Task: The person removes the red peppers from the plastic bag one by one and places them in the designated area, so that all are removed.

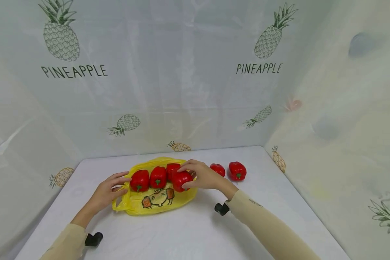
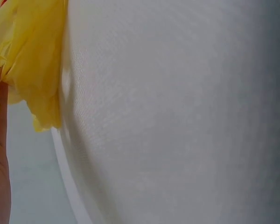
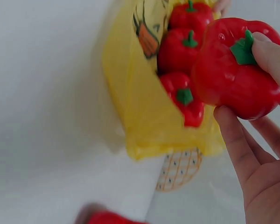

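Note:
A yellow plastic bag (image 1: 134, 207) with a printed cartoon lies on the white table. Three red bell peppers, the left one (image 1: 139, 181), the middle one (image 1: 158, 176) and the back one (image 1: 173, 169), sit in a row in its mouth. My right hand (image 1: 199, 174) grips another red bell pepper (image 3: 224, 74) over the bag's right side, thumb by its green stem. At the bag's left edge, my left hand (image 1: 106, 193) holds the yellow plastic; in the left wrist view a finger (image 2: 0, 123) reaches into its folds, which hide the fingertip.
Two more red bell peppers, one partly behind my right hand (image 1: 218, 169) and one farther right (image 1: 237, 171), stand on the table (image 1: 182, 234). A pineapple-print sheet (image 1: 169, 83) hangs behind the table and at both sides.

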Motion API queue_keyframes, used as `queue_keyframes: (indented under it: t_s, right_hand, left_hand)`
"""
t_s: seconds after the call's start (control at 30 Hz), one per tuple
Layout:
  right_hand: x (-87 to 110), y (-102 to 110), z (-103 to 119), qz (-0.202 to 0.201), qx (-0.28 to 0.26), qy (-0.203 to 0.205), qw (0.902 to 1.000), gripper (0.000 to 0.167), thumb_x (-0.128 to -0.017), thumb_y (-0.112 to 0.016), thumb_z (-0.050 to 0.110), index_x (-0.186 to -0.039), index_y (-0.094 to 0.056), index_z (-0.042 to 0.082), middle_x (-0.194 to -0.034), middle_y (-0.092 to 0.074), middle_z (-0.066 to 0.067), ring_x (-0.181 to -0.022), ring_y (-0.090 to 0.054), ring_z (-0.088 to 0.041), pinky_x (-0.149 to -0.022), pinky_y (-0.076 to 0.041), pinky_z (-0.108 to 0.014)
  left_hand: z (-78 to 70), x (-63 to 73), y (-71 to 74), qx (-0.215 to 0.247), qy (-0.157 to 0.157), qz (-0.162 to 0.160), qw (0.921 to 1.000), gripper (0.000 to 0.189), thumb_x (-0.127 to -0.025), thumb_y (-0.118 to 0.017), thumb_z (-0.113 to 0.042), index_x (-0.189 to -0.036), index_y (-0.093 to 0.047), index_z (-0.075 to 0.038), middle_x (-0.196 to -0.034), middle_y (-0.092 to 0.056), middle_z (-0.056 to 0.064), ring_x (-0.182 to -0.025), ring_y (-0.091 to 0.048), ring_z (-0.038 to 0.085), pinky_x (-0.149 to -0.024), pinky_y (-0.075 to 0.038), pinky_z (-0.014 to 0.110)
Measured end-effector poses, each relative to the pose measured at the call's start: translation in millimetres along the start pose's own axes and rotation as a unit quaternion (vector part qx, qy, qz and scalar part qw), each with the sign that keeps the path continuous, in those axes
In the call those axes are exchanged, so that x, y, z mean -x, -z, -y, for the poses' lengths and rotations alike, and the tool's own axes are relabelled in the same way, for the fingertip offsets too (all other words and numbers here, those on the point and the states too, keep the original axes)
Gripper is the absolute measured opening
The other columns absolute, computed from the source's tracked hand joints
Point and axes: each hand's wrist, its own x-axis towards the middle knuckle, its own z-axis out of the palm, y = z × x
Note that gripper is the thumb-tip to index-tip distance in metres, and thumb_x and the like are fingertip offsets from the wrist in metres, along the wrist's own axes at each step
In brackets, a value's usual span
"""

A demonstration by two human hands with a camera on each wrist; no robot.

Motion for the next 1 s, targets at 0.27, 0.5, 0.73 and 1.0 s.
queue_keyframes:
  t_s: [0.27, 0.5, 0.73, 1.0]
  right_hand:
    - [23.0, 34, -22, -0.033, 0.004, -0.034, 0.9989, 0.052, -0.09, -0.088, 0.025, -0.139, -0.07, 0.021, -0.145, -0.059, -0.002, -0.121, -0.063, -0.021, -0.09, -0.064, -0.028]
    - [49.3, 71, -39, -0.072, 0.01, -0.045, 0.9963, 0.053, -0.09, -0.088, 0.02, -0.139, -0.069, 0.017, -0.148, -0.057, -0.008, -0.121, -0.066, -0.028, -0.09, -0.065, -0.034]
    - [74.7, 99, -61, -0.106, 0.038, -0.06, 0.9918, 0.056, -0.089, -0.089, 0.018, -0.14, -0.067, 0.013, -0.146, -0.059, -0.011, -0.119, -0.065, -0.031, -0.089, -0.066, -0.04]
    - [104.6, 123, -86, -0.139, 0.055, -0.067, 0.9865, 0.056, -0.089, -0.088, 0.013, -0.141, -0.066, 0.008, -0.141, -0.062, -0.014, -0.11, -0.07, -0.033, -0.088, -0.067, -0.044]
  left_hand:
    - [0.5, 0.9, 0.2, 0.008, 0.006, 0.0, 0.9999, 0.038, -0.098, -0.078, -0.013, -0.136, -0.073, -0.017, -0.163, -0.047, 0.007, -0.128, -0.062, 0.034, -0.107, -0.054, 0.039]
    - [-0.5, 1.1, 0.1, 0.012, 0.004, 0.001, 0.9999, 0.039, -0.098, -0.078, -0.012, -0.136, -0.073, -0.017, -0.162, -0.047, 0.008, -0.128, -0.062, 0.034, -0.107, -0.054, 0.043]
    - [-4.4, 1.4, -0.1, 0.005, 0.011, -0.002, 0.9999, 0.038, -0.098, -0.077, -0.01, -0.136, -0.073, -0.016, -0.163, -0.047, 0.008, -0.128, -0.062, 0.034, -0.107, -0.054, 0.04]
    - [-3.5, 1.2, -0.5, 0.006, 0.004, -0.002, 1.0, 0.038, -0.099, -0.077, -0.01, -0.136, -0.073, -0.015, -0.162, -0.047, 0.009, -0.129, -0.063, 0.036, -0.108, -0.052, 0.048]
